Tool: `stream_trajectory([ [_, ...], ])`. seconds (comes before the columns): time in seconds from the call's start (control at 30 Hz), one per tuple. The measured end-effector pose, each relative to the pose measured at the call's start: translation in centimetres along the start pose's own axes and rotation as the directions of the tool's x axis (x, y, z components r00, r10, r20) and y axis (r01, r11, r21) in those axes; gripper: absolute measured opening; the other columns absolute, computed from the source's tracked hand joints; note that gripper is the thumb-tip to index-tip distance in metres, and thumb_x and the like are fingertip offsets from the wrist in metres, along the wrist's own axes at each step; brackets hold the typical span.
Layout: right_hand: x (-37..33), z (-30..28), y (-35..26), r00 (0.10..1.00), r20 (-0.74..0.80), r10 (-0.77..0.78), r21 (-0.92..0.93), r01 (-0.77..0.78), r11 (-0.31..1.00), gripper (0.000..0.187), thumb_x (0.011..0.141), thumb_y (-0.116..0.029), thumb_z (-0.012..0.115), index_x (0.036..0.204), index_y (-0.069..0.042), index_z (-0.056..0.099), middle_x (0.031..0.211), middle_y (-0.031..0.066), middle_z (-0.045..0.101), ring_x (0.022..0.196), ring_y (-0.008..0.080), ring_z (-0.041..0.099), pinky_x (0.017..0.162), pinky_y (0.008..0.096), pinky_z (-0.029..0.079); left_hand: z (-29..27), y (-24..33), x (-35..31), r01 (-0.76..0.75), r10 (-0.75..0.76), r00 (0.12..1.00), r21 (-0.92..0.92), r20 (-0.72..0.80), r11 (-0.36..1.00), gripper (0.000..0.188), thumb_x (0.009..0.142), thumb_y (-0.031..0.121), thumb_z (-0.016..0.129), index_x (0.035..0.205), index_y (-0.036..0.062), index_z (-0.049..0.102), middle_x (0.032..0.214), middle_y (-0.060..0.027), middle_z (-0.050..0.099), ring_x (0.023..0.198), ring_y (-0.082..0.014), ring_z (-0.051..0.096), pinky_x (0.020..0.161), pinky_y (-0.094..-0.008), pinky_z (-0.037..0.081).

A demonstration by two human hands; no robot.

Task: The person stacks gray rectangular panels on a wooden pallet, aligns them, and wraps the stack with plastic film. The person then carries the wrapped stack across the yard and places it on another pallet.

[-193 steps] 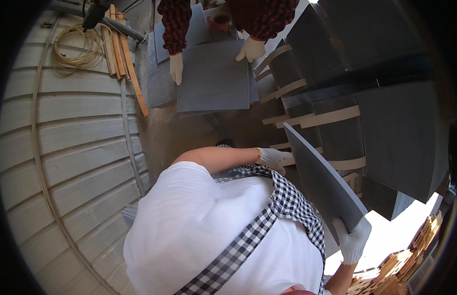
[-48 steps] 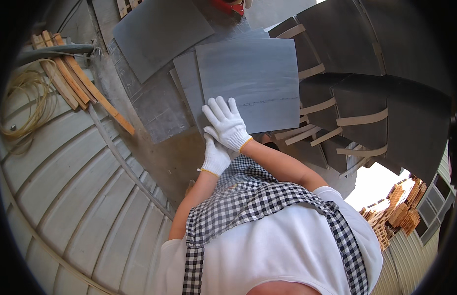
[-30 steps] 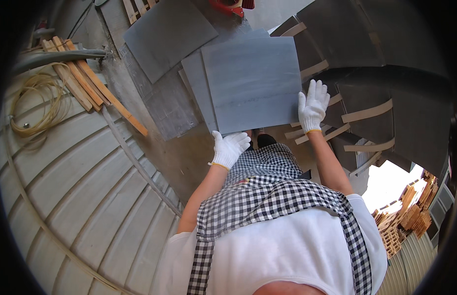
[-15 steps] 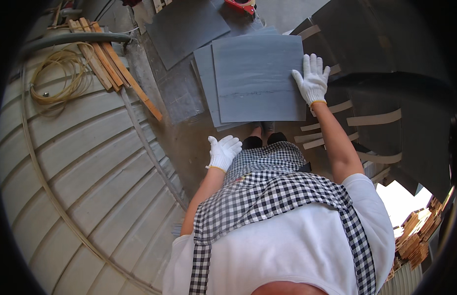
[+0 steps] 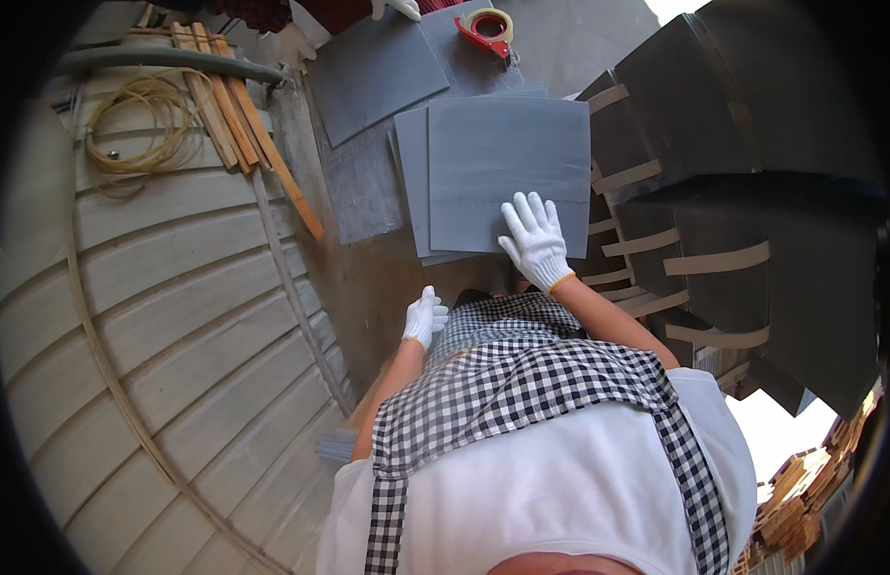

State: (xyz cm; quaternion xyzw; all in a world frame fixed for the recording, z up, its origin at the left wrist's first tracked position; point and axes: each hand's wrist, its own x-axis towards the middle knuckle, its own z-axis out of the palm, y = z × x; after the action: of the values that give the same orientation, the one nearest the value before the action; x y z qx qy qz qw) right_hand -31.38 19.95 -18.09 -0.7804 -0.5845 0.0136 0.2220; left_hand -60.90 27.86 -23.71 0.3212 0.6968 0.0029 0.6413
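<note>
Both my hands wear white knitted gloves. My right hand (image 5: 536, 242) lies palm down with spread fingers over the near edge of the top grey square sheet (image 5: 507, 153); whether it presses on it I cannot tell. Beneath that sheet another grey sheet (image 5: 413, 182) sticks out to the left, and the stack's edges are uneven. My left hand (image 5: 426, 317) hangs in front of my checked apron (image 5: 521, 369), below the stack, thumb up, its partly bent fingers holding nothing visible.
A red tape dispenser (image 5: 485, 34) lies behind the stack, right of another grey sheet (image 5: 382, 79). Another person's gloved hand (image 5: 399, 9) shows at the top. Dark panels with pale strips (image 5: 718, 259) stand at right; wooden slats (image 5: 236, 110) and coiled hose (image 5: 138, 125) at left.
My right hand has moved from the top sheet's right edge to its near edge. My left hand has turned thumb up, its fingers less spread. Another person's gloved hands have appeared at the top.
</note>
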Motion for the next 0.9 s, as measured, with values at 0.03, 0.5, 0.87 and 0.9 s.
stream_trajectory([
  [0.03,-0.4,-0.5,-1.4,0.989,0.065,-0.134,0.099,0.127,0.987,0.053,0.080,-0.032,0.074,0.124,-0.006,0.060,0.132,0.0163,0.055,0.128,0.0370,0.048,0.108,0.0541,0.037,0.3,-0.6,0.1,0.002,-0.002,1.000,0.043,0.011,0.999,0.057,0.100,0.052,0.054,0.108,-0.0036,0.060,0.079,-0.0127,0.067,0.057,-0.0172,0.061,0.047,-0.0284,0.047],
  [0.5,0.4,-5.1,16.8,0.573,0.014,0.819,-0.099,-0.814,0.572,0.057,0.098,-0.039,0.047,0.151,-0.019,0.039,0.098,0.0161,0.071,0.087,0.0378,0.067,0.080,0.0507,0.052,-5.2,-1.5,5.8,0.006,-0.078,0.965,0.276,0.250,0.961,0.066,0.103,0.052,0.046,0.127,-0.0080,0.055,0.107,-0.0230,0.069,0.085,-0.0274,0.069,0.076,-0.0403,0.056],
  [0.87,-8.5,-10.9,12.8,-0.164,-0.233,0.959,0.214,-0.970,-0.114,0.082,0.097,-0.047,0.047,0.160,-0.015,0.005,0.110,0.0265,0.070,0.100,0.0416,0.068,0.085,0.0511,0.053,-17.6,8.4,17.8,-0.068,-0.098,0.921,0.403,0.378,0.913,0.065,0.104,0.050,0.040,0.135,-0.0071,0.049,0.126,-0.0262,0.062,0.109,-0.0339,0.064,0.094,-0.0457,0.050],
  [0.9,-10.0,-10.4,10.7,-0.229,-0.232,0.945,0.259,-0.951,-0.167,0.082,0.097,-0.048,0.048,0.160,-0.015,0.006,0.112,0.0270,0.069,0.101,0.0426,0.068,0.087,0.0514,0.053,-17.5,9.6,16.5,-0.061,-0.111,0.942,0.488,0.316,0.870,0.064,0.104,0.050,0.040,0.134,-0.0067,0.049,0.126,-0.0258,0.061,0.110,-0.0336,0.063,0.095,-0.0458,0.050],
])
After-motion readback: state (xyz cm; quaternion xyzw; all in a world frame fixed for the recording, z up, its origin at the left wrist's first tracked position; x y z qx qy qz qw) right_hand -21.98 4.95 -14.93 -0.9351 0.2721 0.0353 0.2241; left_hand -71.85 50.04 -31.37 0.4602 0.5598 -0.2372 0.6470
